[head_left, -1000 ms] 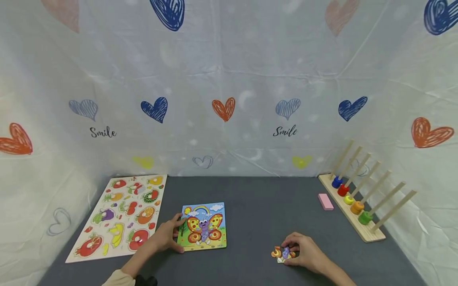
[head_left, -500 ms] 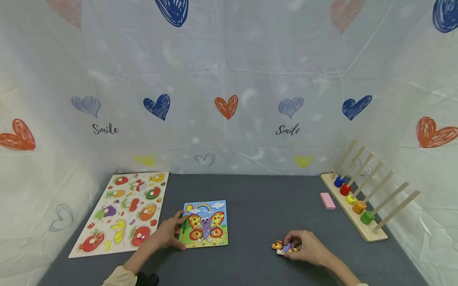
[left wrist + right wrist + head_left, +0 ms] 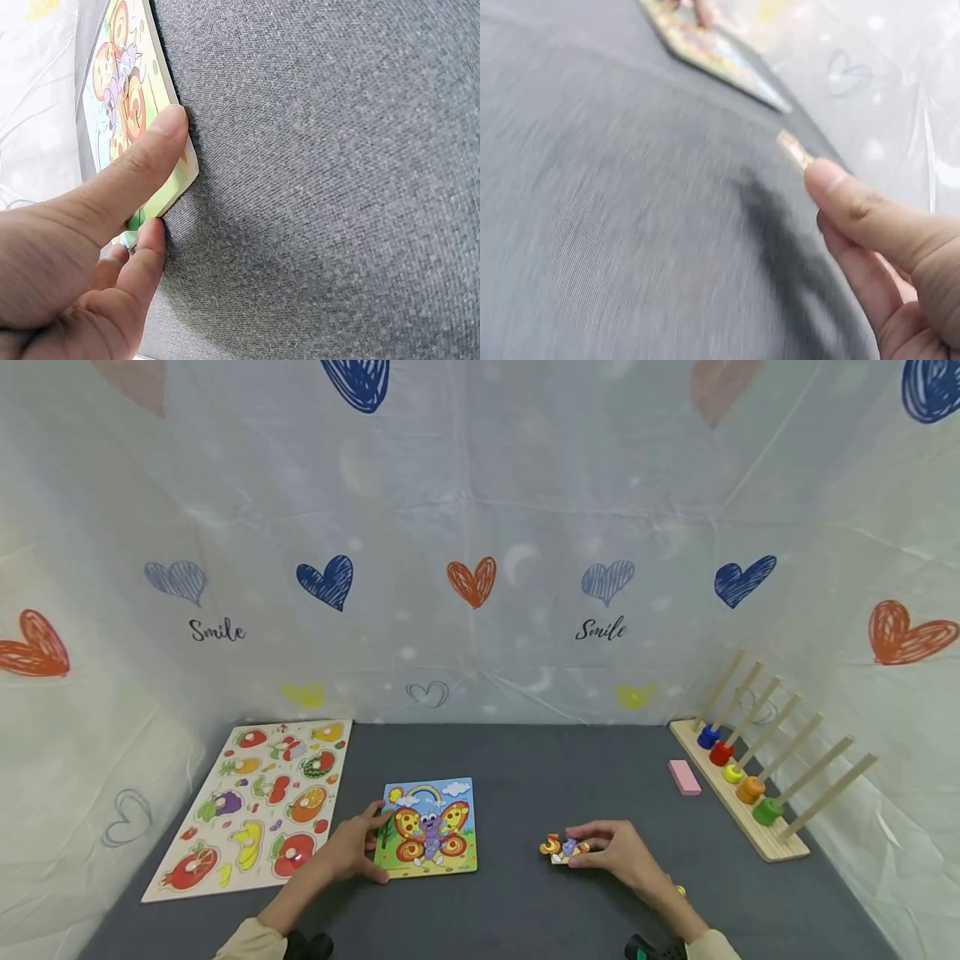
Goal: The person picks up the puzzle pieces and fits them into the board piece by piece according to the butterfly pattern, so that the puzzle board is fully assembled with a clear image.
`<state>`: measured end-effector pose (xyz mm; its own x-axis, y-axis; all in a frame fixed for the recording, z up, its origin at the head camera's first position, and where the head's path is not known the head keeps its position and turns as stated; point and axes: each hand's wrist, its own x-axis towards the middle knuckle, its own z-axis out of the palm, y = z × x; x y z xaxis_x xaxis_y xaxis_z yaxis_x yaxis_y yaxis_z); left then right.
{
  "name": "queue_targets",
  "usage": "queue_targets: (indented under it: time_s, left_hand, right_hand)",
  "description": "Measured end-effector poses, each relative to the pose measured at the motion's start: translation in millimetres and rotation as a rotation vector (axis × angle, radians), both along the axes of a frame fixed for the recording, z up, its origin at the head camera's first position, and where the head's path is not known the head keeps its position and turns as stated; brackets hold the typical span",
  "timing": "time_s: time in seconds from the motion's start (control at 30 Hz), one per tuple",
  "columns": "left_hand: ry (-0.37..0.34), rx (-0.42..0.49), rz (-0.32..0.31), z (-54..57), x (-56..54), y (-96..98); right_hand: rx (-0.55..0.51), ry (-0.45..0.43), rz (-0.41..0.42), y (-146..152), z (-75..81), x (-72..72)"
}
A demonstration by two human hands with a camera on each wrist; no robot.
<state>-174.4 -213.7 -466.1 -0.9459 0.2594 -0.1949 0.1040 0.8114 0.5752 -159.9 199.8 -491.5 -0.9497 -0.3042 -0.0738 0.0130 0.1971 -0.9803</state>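
Note:
A square butterfly puzzle board (image 3: 425, 831) lies on the dark table, left of centre in the head view. My left hand (image 3: 350, 849) grips its left side, thumb at the near corner and fingers along the left edge; the left wrist view shows the thumb (image 3: 150, 154) on the board's edge. To the right of the board and apart from it, my right hand (image 3: 617, 853) pinches an orange and purple butterfly puzzle piece (image 3: 557, 849) between thumb and fingers. In the right wrist view the piece (image 3: 794, 149) is edge-on and blurred, raised above its shadow on the table.
A white fruit puzzle board (image 3: 255, 810) lies at the left. On the right stands a wooden peg rack (image 3: 757, 802) with coloured rings, and a pink block (image 3: 684, 777) beside it. A small yellow thing (image 3: 681, 890) shows partly behind my right wrist.
My right hand has moved left and up in the head view, towards the board, carrying the butterfly puzzle piece. The left hand stays at the board's left edge.

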Motion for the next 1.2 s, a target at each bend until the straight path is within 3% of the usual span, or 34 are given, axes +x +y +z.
queue_targets:
  time_s: [0.17,0.4,0.63,0.87,1.03,1.2]
  left_hand:
    - [0.021,0.014,-0.01,-0.3,1.6,-0.3]
    - [0.027,0.001,-0.011,0.1,3.4,-5.4]
    - [0.042,0.005,-0.04,-0.3,3.1,-3.9]
    - [0.037,0.023,-0.028,-0.3,3.7,0.7]
    - [0.032,0.029,-0.017,0.1,3.9,1.6]
    - [0.035,0.038,-0.022,0.6,3.9,-0.6]
  right_hand:
    - [0.001,0.001,-0.044,-23,3.3,-6.3]
    - [-0.066,0.013,-0.006,-65,1.7,-13.4]
    - [-0.065,0.018,0.002,-102,1.0,-16.9]
    - [-0.027,0.039,0.029,-136,-2.2,-17.7]
    - [0.037,0.09,0.038,-161,-6.4,-17.1]
    - [0.117,0.215,0.039,-184,-8.7,-15.2]
